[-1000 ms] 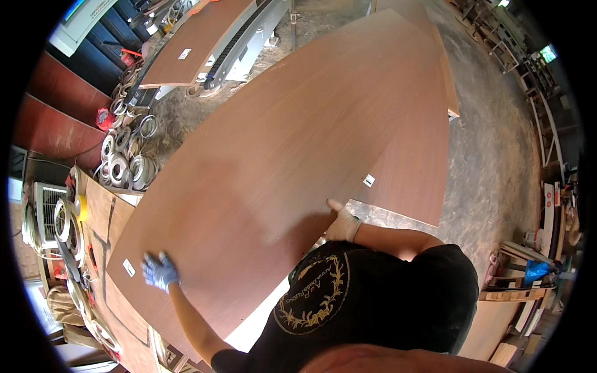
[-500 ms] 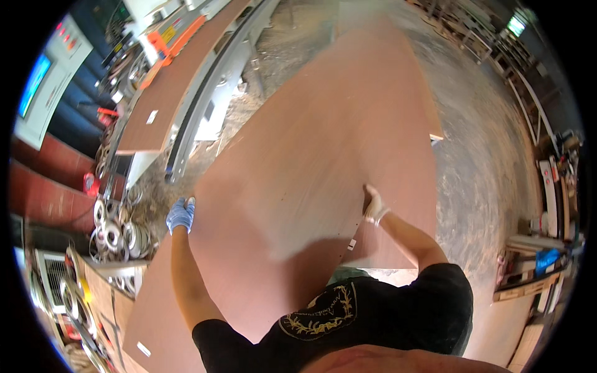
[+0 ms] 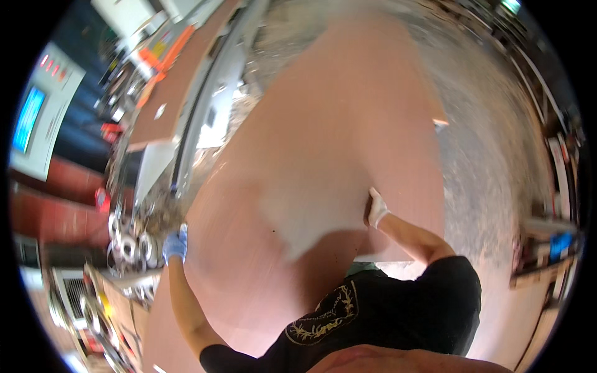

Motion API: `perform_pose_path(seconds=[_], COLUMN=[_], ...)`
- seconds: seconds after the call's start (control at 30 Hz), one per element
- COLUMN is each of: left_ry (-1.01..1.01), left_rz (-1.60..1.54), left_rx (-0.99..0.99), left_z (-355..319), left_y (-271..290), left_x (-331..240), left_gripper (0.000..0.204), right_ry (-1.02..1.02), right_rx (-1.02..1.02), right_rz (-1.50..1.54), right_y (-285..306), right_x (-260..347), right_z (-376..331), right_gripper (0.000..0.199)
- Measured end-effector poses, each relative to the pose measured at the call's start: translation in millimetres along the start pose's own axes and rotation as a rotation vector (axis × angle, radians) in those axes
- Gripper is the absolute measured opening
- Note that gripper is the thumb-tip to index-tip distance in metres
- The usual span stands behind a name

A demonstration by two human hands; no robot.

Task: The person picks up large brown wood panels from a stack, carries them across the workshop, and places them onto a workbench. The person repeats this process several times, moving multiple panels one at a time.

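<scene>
Well, nearest of all comes the black shirt (image 3: 398, 304) with its gold wreath print (image 3: 323, 320), both bare forearms reaching out over a big brown board (image 3: 298, 149)! That board fills the middle of the view, running from beside the body away toward the top, where it blurs. On its left edge, there's the left hand (image 3: 175, 246) in a blue glove, touching the rim; the fingers are smeared, and whether they pinch or lie flat I cannot tell. Across to the right hand (image 3: 377, 210), in a pale glove, set against the opposite edge, thumb side up, the other fingers out of sight, so their grip I cannot tell either.

Under that right edge, a second brown panel (image 3: 423, 186) shows, lower down. Out to the left, ring-shaped coils (image 3: 132, 248) pile up near the left hand, and to the right a wooden rack (image 3: 541, 273) carries something blue (image 3: 561, 244). Farther on, beyond the coils, a long machine (image 3: 214, 99) bears a narrow brown board (image 3: 165, 115) with a white label, an orange part (image 3: 165, 59) above it, and a pale cabinet (image 3: 59, 93) glows with a blue screen (image 3: 29, 118). Dusty grey floor (image 3: 485, 137) stretches along the right.
</scene>
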State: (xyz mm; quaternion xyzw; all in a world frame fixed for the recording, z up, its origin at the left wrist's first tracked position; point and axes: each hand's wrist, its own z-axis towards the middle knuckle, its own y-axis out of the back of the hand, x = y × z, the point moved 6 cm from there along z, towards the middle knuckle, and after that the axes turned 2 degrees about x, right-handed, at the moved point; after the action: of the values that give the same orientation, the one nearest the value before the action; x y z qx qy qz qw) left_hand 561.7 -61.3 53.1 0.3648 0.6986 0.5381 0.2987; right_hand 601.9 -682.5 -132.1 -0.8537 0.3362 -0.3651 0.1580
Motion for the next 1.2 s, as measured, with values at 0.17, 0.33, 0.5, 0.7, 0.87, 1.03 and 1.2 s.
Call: perform_pose_path(seconds=[0.17, 0.33, 0.5, 0.7, 0.87, 1.03, 1.2], left_ry=[0.111, 0.28, 0.332, 0.432, 0.507, 0.591, 0.587], left_rz=[-0.04, 0.029, 0.085, 0.035, -0.007, -0.057, -0.086], left_rx=[-0.167, -0.255, -0.257, -0.327, -0.298, -0.218, -0.169], left_z=[-76, -161, -239, -321, -369, -389, -398], left_y=[44, 59, 70, 56, 29, -5, -27], left_x=[80, 185, 310, 460, 542, 598, 631], left_gripper=[0.059, 0.058, 0.057, 0.063, 0.064, 0.067, 0.066], right_ry=[-0.107, -0.179, -0.296, -0.309, -0.345, -0.355, -0.355], right_rx=[0.074, 0.023, 0.04, 0.127, 0.131, 0.069, 0.086], right_rz=[0.146, 0.042, 0.075, 0.01, -0.132, -0.302, -0.345], right_y=[-33, -27, -62, -90, -114, -149, -185], right_x=[-67, -151, -242, -339, -391, -406, -409], right_z=[-83, -121, -191, -256, -286, -330, -379], right_gripper=[0.059, 0.067, 0.066, 0.063, 0.07, 0.077, 0.078])
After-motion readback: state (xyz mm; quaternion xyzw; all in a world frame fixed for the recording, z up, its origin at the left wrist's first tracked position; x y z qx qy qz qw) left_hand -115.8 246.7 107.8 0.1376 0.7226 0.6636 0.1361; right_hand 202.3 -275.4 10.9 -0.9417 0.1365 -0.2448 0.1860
